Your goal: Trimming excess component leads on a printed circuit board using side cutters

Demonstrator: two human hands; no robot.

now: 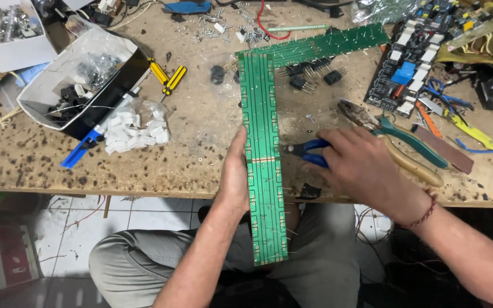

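Green circuit board strip (263, 154) with pale parallel lines. Blue-handled cutters (309, 153). Teal and tan plier handles (412, 151). Yellow-and-black striped screwdriver (173, 80). White plastic pieces (135, 128). Brown, dark-speckled workbench (201, 131). Red-brown wrist cord (423, 215).

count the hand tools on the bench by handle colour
Blue-handled cutters under the right hand: 1
Green-handled pliers: 1
Tan-handled pliers: 1
Yellow-and-black screwdrivers: 2
Total: 5
The left hand holds the long green circuit board, not a tool.
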